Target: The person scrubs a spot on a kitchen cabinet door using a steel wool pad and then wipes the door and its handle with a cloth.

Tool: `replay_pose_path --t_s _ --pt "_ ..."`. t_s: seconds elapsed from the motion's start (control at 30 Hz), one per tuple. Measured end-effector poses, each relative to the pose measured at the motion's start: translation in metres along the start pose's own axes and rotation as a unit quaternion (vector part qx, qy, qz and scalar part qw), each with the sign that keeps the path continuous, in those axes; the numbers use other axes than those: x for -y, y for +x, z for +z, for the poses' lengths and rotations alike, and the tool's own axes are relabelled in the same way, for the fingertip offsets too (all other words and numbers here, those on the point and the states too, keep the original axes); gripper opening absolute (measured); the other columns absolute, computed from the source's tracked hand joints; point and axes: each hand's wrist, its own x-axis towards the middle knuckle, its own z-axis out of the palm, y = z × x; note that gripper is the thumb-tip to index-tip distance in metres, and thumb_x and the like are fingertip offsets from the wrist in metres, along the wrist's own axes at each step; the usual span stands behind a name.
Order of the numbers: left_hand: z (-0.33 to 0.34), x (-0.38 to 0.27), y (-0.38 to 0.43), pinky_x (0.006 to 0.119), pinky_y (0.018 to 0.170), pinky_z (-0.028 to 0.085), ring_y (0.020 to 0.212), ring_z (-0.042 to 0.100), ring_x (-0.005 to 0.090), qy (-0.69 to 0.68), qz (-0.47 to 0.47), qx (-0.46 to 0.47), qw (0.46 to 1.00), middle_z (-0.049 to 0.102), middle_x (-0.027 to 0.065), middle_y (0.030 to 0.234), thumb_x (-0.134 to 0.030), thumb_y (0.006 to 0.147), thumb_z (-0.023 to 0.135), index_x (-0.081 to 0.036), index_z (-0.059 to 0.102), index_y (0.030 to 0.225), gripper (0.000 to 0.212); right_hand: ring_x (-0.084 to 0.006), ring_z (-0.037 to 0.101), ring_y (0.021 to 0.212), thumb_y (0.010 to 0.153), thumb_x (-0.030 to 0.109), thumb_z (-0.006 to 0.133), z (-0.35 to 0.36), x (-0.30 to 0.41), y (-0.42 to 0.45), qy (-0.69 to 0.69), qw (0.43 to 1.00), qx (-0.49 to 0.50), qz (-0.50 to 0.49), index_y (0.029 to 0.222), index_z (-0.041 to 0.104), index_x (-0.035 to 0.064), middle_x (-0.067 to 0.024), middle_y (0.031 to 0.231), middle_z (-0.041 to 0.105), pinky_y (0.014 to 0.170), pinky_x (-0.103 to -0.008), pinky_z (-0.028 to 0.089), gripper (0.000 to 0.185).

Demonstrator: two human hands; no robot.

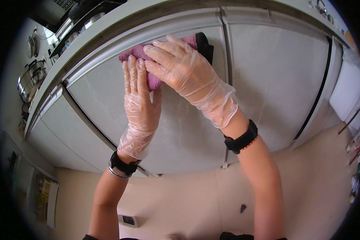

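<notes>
A mauve terry cloth (154,81) lies bunched against the upper part of a pale grey cabinet door (183,126). My right hand (183,66), in a clear disposable glove, presses over the cloth with fingers spread to the upper left. Just left of it, my left hand (139,99) wears the same kind of glove; its fingertips rest on the cloth and the thumb is partly hidden below. Black material (204,45) sticks out past the cloth's right end; whether the two are joined cannot be seen. Both wrists carry black straps.
Above the doors runs a countertop edge (108,33). A steel pot (31,79) stands at the left. A second door (276,78) is to the right, with a white bin-like container (349,87) beyond. On the floor are a white device (128,221) and a small dark object (243,208).
</notes>
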Motion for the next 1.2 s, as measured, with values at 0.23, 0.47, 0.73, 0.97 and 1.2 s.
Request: replay_pose_path --t_s 0.23,0.47,0.73,0.97,1.2 --pt "0.007 0.0 0.003 0.043 0.102 0.038 0.13 0.031 0.0419 0.102 0.042 0.019 0.994 0.034 0.025 0.139 0.003 0.071 0.063 0.001 0.04 0.131 0.064 -0.0306 0.047 0.114 0.075 0.009 0.061 -0.001 0.038 -0.021 -0.055 0.985 0.0 0.166 0.112 0.056 0.0051 -0.0141 0.124 0.046 0.1 -0.0468 0.039 0.038" --pt "0.008 -0.005 0.005 0.044 0.101 0.039 0.128 0.031 0.0451 0.118 0.062 0.044 0.99 0.033 0.0289 0.138 0.004 0.07 0.061 0.0 0.041 0.13 0.063 -0.0349 0.037 0.126 0.074 0.008 0.062 -0.004 0.03 -0.04 -0.039 0.984 0.006 0.176 0.129 0.048 0.0075 -0.0162 0.139 0.035 0.103 -0.0464 0.037 0.057" --pt "0.023 -0.032 0.04 0.045 0.1 0.04 0.126 0.033 0.048 0.116 0.081 0.021 0.99 0.035 0.028 0.136 0.001 0.07 0.061 -0.002 0.041 0.131 0.065 -0.0339 0.037 0.126 0.078 0.01 0.058 -0.027 -0.01 -0.027 -0.111 0.973 0.013 0.204 0.132 0.043 0.0086 -0.0148 0.137 0.038 0.106 -0.0444 0.032 0.056" --pt "0.027 -0.041 0.04 0.04 0.094 0.045 0.125 0.037 0.0437 0.14 0.091 0.018 0.986 0.043 0.0168 0.134 0.001 0.068 0.063 -0.003 0.046 0.128 0.063 -0.0356 0.039 0.124 0.077 0.01 0.059 -0.021 -0.011 -0.034 -0.146 0.962 -0.005 0.229 0.131 0.045 0.0058 -0.0192 0.132 0.044 0.101 -0.0451 0.038 0.056" --pt "0.033 -0.048 0.015 0.037 0.088 0.05 0.118 0.047 0.0403 0.175 0.118 0.044 0.977 0.051 0.0143 0.128 0.003 0.073 0.06 -0.003 0.054 0.121 0.048 -0.0334 0.046 0.12 0.08 0.001 0.056 -0.025 0.006 -0.061 -0.154 0.957 -0.013 0.247 0.129 0.048 0.0054 -0.0158 0.131 0.047 0.097 -0.0395 0.043 0.049"
